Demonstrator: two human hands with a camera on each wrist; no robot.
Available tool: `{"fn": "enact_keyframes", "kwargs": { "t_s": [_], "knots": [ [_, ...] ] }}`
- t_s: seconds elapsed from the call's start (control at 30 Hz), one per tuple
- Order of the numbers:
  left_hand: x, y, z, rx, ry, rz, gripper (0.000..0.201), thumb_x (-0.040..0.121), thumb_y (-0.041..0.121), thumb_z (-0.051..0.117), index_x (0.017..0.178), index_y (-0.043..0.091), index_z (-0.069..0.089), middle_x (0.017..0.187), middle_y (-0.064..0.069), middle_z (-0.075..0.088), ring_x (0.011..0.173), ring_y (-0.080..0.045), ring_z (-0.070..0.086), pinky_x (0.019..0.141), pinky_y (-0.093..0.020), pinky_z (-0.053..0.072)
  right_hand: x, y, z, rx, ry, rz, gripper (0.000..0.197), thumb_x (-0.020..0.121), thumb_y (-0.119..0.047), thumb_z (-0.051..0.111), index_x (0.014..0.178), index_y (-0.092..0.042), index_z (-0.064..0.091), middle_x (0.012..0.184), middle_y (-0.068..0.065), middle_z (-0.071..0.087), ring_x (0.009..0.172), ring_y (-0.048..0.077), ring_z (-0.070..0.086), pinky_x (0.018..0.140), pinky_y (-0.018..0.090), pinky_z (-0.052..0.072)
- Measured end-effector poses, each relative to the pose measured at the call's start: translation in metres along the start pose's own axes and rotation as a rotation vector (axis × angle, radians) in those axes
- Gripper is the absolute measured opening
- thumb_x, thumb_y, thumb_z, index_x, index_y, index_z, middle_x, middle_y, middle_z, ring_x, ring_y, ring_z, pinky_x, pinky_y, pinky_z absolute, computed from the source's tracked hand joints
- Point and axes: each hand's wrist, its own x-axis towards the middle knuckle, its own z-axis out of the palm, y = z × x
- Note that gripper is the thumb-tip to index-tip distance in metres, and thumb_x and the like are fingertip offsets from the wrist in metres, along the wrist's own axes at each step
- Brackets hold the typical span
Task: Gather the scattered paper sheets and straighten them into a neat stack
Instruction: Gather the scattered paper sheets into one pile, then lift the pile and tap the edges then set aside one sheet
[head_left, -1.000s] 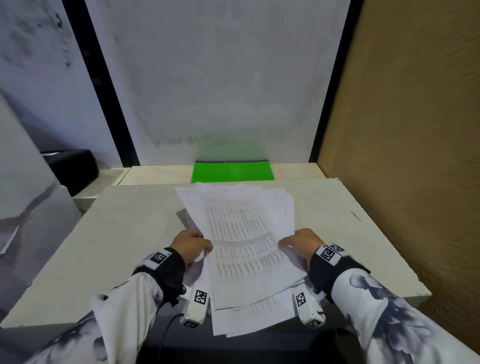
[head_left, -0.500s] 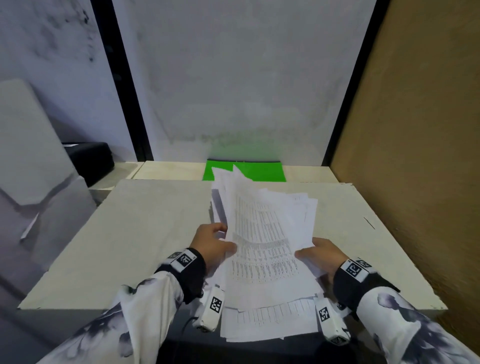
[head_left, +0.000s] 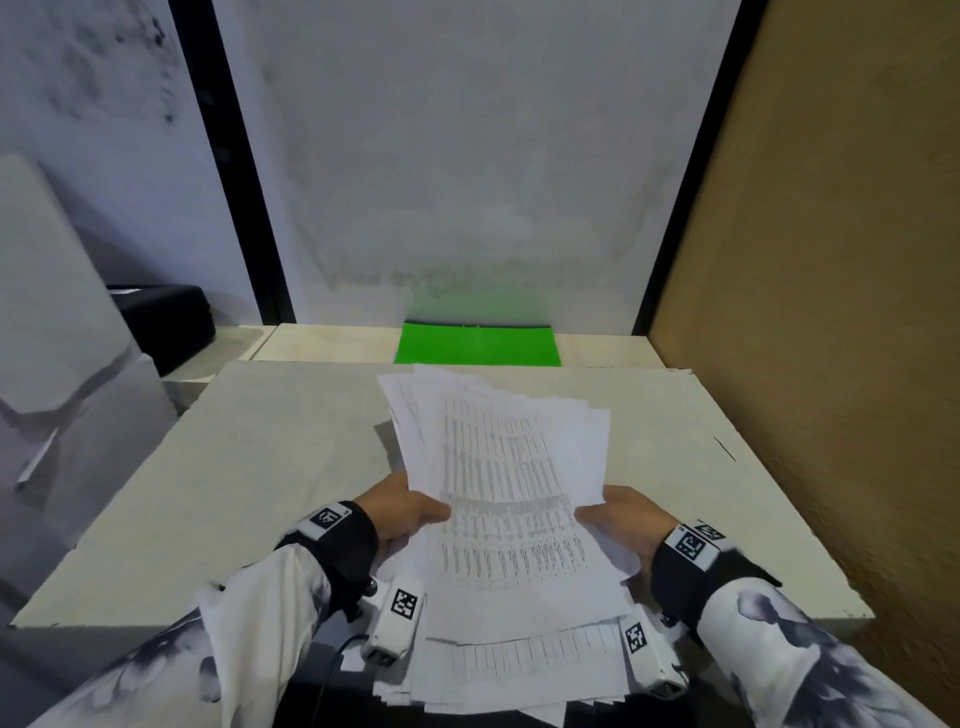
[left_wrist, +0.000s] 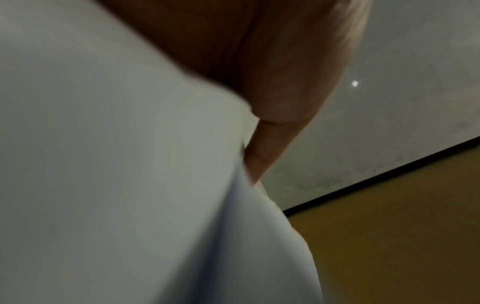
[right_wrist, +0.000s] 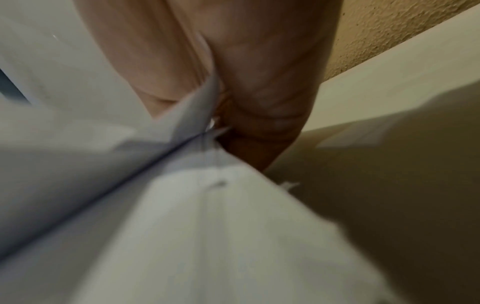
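A loose pile of white printed paper sheets (head_left: 509, 499) is held above the near part of the pale table (head_left: 270, 467), its edges fanned and uneven. My left hand (head_left: 402, 512) grips the pile's left edge, thumb on top. My right hand (head_left: 621, 519) grips the right edge the same way. The lower sheets hang past the table's near edge. In the left wrist view the paper (left_wrist: 116, 164) fills most of the picture beside my fingers (left_wrist: 280, 92). The right wrist view shows the sheets (right_wrist: 182, 205) pinched between thumb and fingers (right_wrist: 265, 107), blurred.
A bright green folder (head_left: 478, 345) lies on the ledge behind the table. A black box (head_left: 166, 322) sits at the back left. A textured tan wall (head_left: 831, 312) closes the right side and a white wall (head_left: 467, 156) stands behind.
Both hands lifted and tilted the pile up half a second ago, then lowered it flatter toward the table. The grip on both edges has stayed the same.
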Motion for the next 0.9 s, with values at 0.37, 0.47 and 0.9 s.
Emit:
{"fn": "enact_keyframes", "kwargs": {
  "t_s": [0.37, 0.47, 0.9],
  "knots": [
    [-0.052, 0.066, -0.039, -0.053, 0.058, 0.521, 0.040, 0.087, 0.005, 0.071, 0.123, 0.020, 0.064, 0.114, 0.003, 0.075, 0.103, -0.013, 0.071, 0.088, -0.031, 0.058, -0.036, -0.049, -0.032, 0.321, 0.019, -0.420, 0.028, 0.093, -0.001, 0.066, 0.119, -0.011, 0.069, 0.113, 0.006, 0.078, 0.106, 0.035, 0.072, 0.078, 0.040, 0.057],
    [-0.048, 0.073, -0.043, -0.070, 0.093, 0.605, 0.032, 0.085, 0.007, 0.071, 0.117, 0.012, 0.069, 0.115, -0.005, 0.075, 0.106, -0.020, 0.071, 0.093, -0.035, 0.056, -0.044, -0.068, -0.034, 0.509, -0.084, -0.491, 0.044, 0.089, 0.005, 0.066, 0.131, -0.004, 0.061, 0.126, 0.015, 0.072, 0.118, 0.041, 0.066, 0.087, 0.045, 0.056],
    [-0.035, 0.054, -0.031, -0.362, 0.114, 0.673, 0.041, 0.064, 0.038, 0.090, 0.095, 0.015, 0.078, 0.095, -0.001, 0.078, 0.088, -0.014, 0.073, 0.078, -0.026, 0.057, -0.089, -0.101, -0.028, 0.332, -0.403, -0.829, 0.060, 0.076, 0.019, 0.073, 0.131, -0.004, 0.062, 0.129, 0.016, 0.070, 0.121, 0.028, 0.066, 0.099, 0.039, 0.056]
  ]
}}
